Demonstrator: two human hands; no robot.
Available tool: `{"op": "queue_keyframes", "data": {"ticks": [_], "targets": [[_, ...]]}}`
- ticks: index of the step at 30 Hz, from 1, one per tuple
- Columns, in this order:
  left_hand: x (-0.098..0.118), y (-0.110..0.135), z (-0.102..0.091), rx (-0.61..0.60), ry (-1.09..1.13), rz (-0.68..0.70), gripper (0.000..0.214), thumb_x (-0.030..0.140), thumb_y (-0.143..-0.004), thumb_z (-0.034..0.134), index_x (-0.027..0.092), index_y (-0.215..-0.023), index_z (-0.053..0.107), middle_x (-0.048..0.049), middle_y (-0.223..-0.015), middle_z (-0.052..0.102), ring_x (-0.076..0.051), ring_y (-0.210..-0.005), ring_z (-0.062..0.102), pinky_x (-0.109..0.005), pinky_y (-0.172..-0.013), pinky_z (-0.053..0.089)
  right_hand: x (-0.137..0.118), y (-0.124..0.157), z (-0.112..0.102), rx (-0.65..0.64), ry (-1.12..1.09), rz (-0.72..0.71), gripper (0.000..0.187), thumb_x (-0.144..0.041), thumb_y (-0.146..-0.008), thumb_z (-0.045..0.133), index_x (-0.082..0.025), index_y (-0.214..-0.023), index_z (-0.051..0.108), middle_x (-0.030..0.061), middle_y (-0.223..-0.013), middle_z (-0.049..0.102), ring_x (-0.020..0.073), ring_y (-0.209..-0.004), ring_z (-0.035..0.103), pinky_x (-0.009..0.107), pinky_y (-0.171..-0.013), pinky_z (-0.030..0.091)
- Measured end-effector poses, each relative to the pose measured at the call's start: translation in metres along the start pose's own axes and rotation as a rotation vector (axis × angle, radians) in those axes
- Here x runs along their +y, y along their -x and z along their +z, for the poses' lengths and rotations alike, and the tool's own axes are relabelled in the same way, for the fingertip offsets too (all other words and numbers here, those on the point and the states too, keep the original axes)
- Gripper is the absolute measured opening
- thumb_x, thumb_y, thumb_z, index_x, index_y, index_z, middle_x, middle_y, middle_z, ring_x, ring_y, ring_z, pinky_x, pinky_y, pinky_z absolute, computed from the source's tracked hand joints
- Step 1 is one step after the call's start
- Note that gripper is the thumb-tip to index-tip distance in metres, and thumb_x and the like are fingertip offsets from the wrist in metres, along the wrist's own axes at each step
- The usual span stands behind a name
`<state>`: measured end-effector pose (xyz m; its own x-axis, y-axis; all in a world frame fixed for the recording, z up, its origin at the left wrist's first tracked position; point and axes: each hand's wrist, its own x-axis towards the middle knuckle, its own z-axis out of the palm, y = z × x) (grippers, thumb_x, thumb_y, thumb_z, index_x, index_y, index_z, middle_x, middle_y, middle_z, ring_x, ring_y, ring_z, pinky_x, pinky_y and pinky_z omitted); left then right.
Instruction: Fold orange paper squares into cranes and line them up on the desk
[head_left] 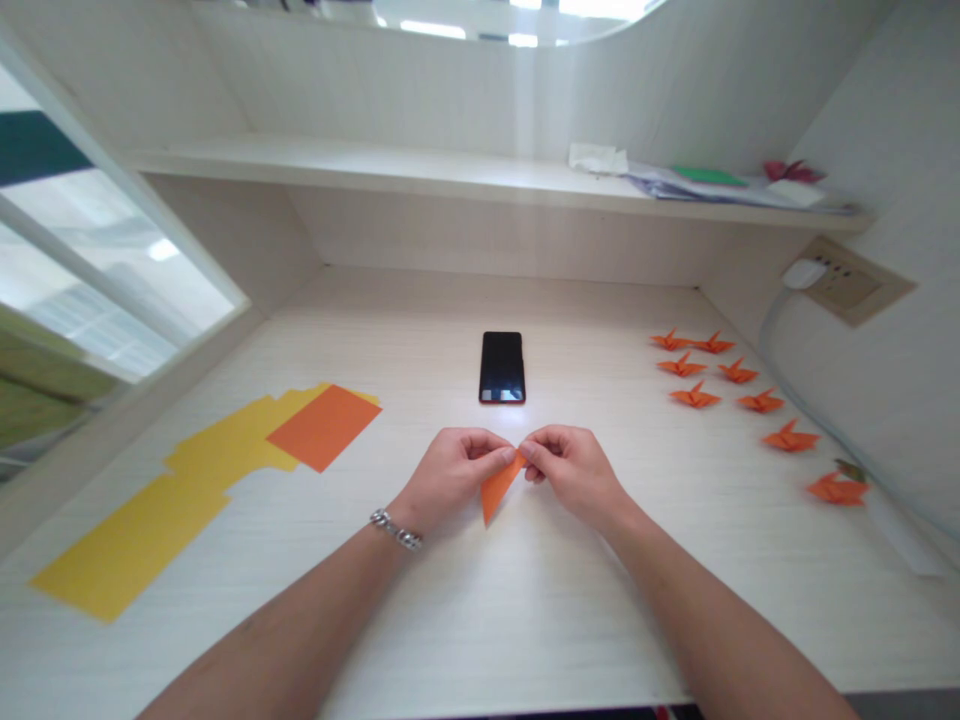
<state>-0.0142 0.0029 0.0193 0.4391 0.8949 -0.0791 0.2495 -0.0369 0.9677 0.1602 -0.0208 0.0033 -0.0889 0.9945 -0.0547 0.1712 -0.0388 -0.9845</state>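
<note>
A folded piece of orange origami paper is pinched between my two hands, its pointed end hanging down toward me. My left hand grips its upper left side with thumb and fingers. At the top corner, my right hand pinches the paper, fingertips close to those of the left. Part of the paper is hidden behind the left thumb and fingers. Just beyond the hands, a black phone lies flat on the white desk.
Yellow paper sheets spread across the left, with an orange sheet on top. Several folded orange paper cranes stand along the right. A cable runs from a wall socket. Papers lie on the shelf.
</note>
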Motion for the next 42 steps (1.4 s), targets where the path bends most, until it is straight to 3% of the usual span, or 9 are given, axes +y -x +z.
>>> {"op": "queue_keyframes", "data": {"ticks": [5,15,21,31,38,42], "targets": [[0.0009,0.0016,0.0018,0.021,-0.043,0.036,0.025,0.034,-0.080,0.060,0.012,-0.077,0.072,-0.0068,-0.075,0.073,-0.017,-0.067,0.063,-0.024,-0.060,0.048,0.0009,-0.0002,0.0018,-0.008,-0.016,0.003,0.024,-0.037,-0.080,0.060,-0.016,-0.071,0.067,0.0019,-0.059,0.064,0.0126,-0.054,0.059,0.024,-0.056,0.048],[0.0015,0.0020,0.0016,0.111,-0.075,0.054,0.023,0.034,-0.079,0.061,0.014,-0.074,0.071,-0.0054,-0.074,0.072,-0.017,-0.067,0.064,-0.023,-0.060,0.048,0.0033,-0.0074,-0.0037,0.029,-0.327,0.119,0.041,-0.055,-0.072,0.066,-0.014,-0.076,0.066,0.0051,-0.067,0.068,0.0129,-0.057,0.063,0.024,-0.055,0.050],[0.0022,0.0020,0.0017,0.073,-0.046,0.052,0.023,0.034,-0.080,0.061,0.013,-0.076,0.072,-0.0055,-0.075,0.073,-0.016,-0.067,0.064,-0.023,-0.060,0.048,0.0047,-0.0037,-0.0006,0.020,-0.117,0.014,0.029,-0.044,-0.078,0.065,-0.015,-0.075,0.064,0.0027,-0.062,0.065,0.0134,-0.057,0.061,0.026,-0.058,0.050],[0.0019,0.0030,0.0012,0.036,-0.088,0.072,0.025,0.034,-0.083,0.059,0.013,-0.078,0.072,-0.0059,-0.077,0.073,-0.016,-0.069,0.063,-0.023,-0.063,0.047,0.0044,-0.0030,-0.0014,-0.028,-0.020,-0.001,0.022,-0.037,-0.079,0.062,-0.016,-0.074,0.063,0.0019,-0.062,0.065,0.0145,-0.058,0.061,0.026,-0.059,0.049],[-0.0018,-0.0007,0.0002,0.068,0.030,-0.010,0.023,0.034,-0.078,0.064,0.012,-0.074,0.070,-0.0045,-0.070,0.070,-0.014,-0.063,0.060,-0.022,-0.058,0.045,0.0018,-0.0013,-0.0032,0.071,0.037,-0.034,0.021,-0.035,-0.082,0.059,-0.016,-0.075,0.063,0.0020,-0.061,0.064,0.0139,-0.056,0.059,0.025,-0.057,0.046],[-0.0014,0.0003,-0.0007,0.080,-0.009,0.010,0.022,0.033,-0.077,0.066,0.012,-0.069,0.069,-0.0035,-0.065,0.068,-0.013,-0.059,0.057,-0.022,-0.055,0.043,0.0018,-0.0019,-0.0029,-0.004,0.044,-0.033,0.017,-0.032,-0.081,0.060,-0.016,-0.077,0.064,0.0017,-0.063,0.064,0.0141,-0.058,0.060,0.025,-0.057,0.046]]}}
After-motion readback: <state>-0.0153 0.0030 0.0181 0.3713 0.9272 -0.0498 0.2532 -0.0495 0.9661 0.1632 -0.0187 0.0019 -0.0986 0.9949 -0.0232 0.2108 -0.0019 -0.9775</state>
